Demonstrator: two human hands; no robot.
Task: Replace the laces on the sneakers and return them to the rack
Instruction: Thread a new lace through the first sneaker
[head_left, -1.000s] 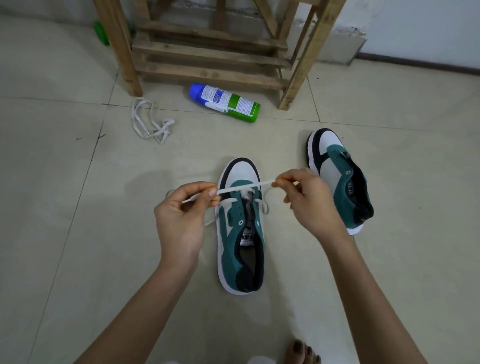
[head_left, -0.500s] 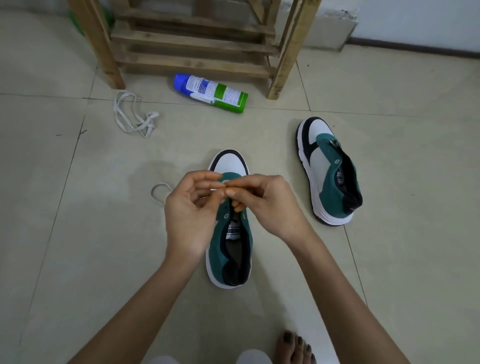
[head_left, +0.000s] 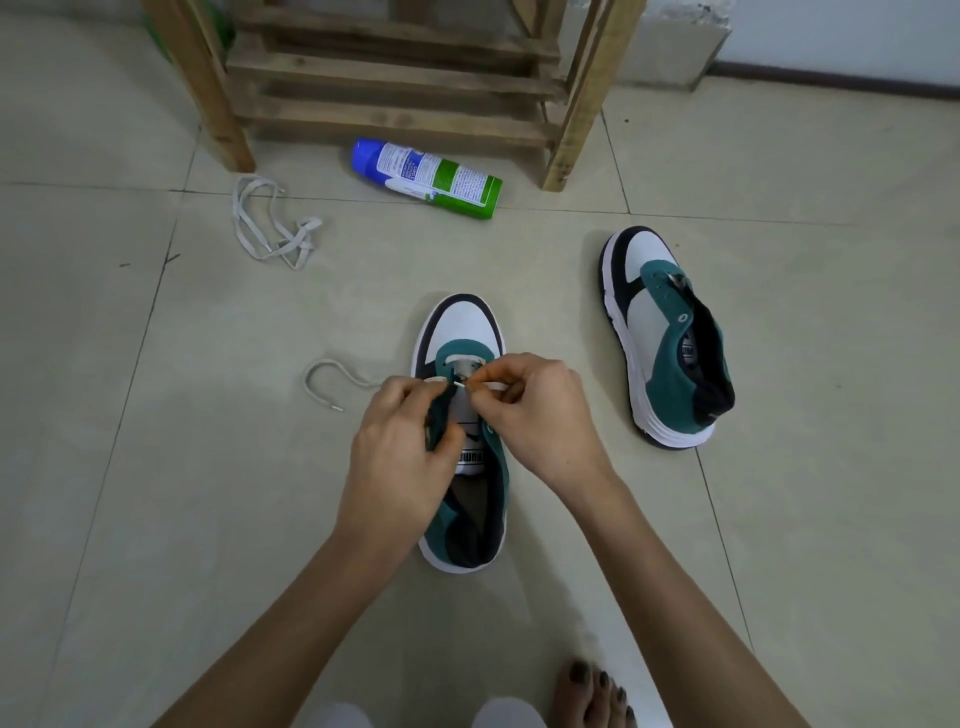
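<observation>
- Sneaker (head_left: 460, 332) flat on the tiled floor (head_left: 156, 467), toe pointing at the wooden rack (head_left: 395, 88), heel toward the person; teal suede upper, white toe cap, navy trim round the toe and heel, white sole, white tongue with a black printed logo.
- White lace (head_left: 332, 376) threaded as one flat bar across the front pair of eyelets; one end trailing off the sneaker's left side in a curved hook on the floor, its tip capped.
- Left hand (head_left: 400, 457) over the sneaker's left side, fingers curled and gripping the teal eyelet flap.
- Right hand (head_left: 540, 415) over the sneaker's right side, thumb and forefinger pinching the lace's other tip just above the tongue, close to the left hand's fingertips.
- Second sneaker (head_left: 670, 343) of the same colours, well apart to the right of the first, tilted onto its side, ringed eyelets showing.
- Loose lace (head_left: 270, 223), off-white and tangled, beyond the sneaker to the left.
- Spray can (head_left: 431, 176), blue cap and green-and-white label, lying on its side beyond the sneaker's toe.
- Bare foot (head_left: 592, 696) behind the sneaker's heel, to the right.
</observation>
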